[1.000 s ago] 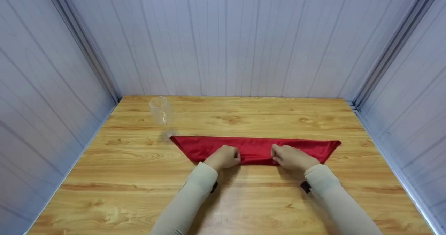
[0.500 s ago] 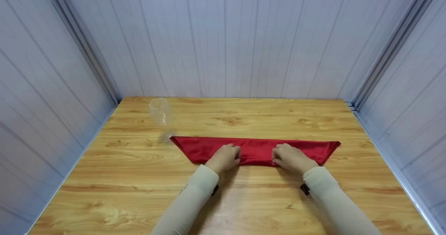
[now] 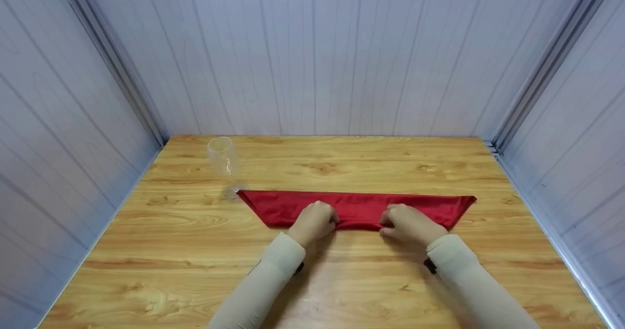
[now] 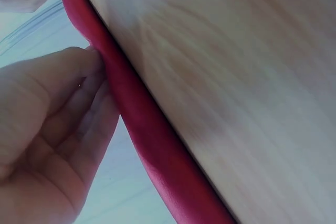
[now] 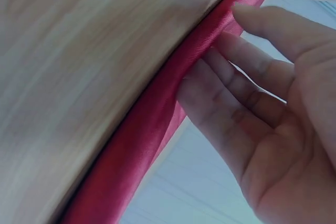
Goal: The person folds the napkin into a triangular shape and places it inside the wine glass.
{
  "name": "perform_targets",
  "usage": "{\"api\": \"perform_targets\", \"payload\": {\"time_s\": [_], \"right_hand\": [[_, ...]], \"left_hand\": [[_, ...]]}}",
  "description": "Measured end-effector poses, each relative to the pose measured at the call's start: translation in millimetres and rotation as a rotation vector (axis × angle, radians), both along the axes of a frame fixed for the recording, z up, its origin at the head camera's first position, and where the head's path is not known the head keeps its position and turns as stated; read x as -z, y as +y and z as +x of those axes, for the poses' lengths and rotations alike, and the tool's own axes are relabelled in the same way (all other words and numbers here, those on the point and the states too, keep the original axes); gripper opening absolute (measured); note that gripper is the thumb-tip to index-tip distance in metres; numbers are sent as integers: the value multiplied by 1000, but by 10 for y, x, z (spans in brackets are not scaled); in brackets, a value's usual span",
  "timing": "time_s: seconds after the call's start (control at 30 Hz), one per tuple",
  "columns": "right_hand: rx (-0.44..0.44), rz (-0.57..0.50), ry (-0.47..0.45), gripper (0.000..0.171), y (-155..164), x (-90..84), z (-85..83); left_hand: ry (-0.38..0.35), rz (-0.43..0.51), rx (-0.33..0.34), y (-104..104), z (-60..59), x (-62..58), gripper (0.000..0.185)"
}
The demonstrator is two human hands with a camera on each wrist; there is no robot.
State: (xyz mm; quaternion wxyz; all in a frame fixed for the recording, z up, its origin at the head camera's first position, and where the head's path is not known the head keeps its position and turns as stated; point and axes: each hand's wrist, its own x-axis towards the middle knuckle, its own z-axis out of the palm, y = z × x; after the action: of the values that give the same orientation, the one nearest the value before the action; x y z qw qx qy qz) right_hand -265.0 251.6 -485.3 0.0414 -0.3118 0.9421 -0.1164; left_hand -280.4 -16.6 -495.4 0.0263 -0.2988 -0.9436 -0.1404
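Note:
A shiny red cloth [image 3: 359, 204], folded into a long strip with slanted ends, lies across the middle of the wooden table. Left of its centre, my left hand [image 3: 314, 221] pinches the near edge; the left wrist view shows the thumb and fingertips meeting at the rolled red edge [image 4: 142, 114]. To the right of centre, my right hand [image 3: 412, 224] has its thumb at the front of that edge and its fingers [image 5: 210, 103] on the other side, with the cloth between them. The right thumb stands somewhat apart from the fingers in the head view. Some fingertips are hidden by the cloth.
A clear stemmed glass [image 3: 222, 158] stands upright at the back left, its foot close to the cloth's left tip. Pale panel walls [image 3: 312, 55] bound the wooden table [image 3: 161, 260] at the back and both sides.
Both hands stay near the same spots along the cloth's near edge. The right thumb has moved apart from its fingers, toward me. The cloth's outline looks nearly the same.

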Motion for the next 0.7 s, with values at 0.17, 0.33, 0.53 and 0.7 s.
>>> {"api": "perform_targets", "payload": {"time_s": [0.17, 0.33, 0.53, 0.7], "right_hand": [[-16, 8, 12, 6, 18, -11, -1], [-15, -10, -9, 6, 21, -12, 15], [-23, -25, -27, 5, 31, 8, 65], [-59, -3, -2, 5, 32, 15, 113]], "left_hand": [[-35, -1, 24, -18, 2, -7, 8], [-64, 9, 33, -43, 34, 10, 13], [-48, 12, 53, -61, 92, 11, 5], [-38, 16, 69, -65, 137, 8, 5]]}}
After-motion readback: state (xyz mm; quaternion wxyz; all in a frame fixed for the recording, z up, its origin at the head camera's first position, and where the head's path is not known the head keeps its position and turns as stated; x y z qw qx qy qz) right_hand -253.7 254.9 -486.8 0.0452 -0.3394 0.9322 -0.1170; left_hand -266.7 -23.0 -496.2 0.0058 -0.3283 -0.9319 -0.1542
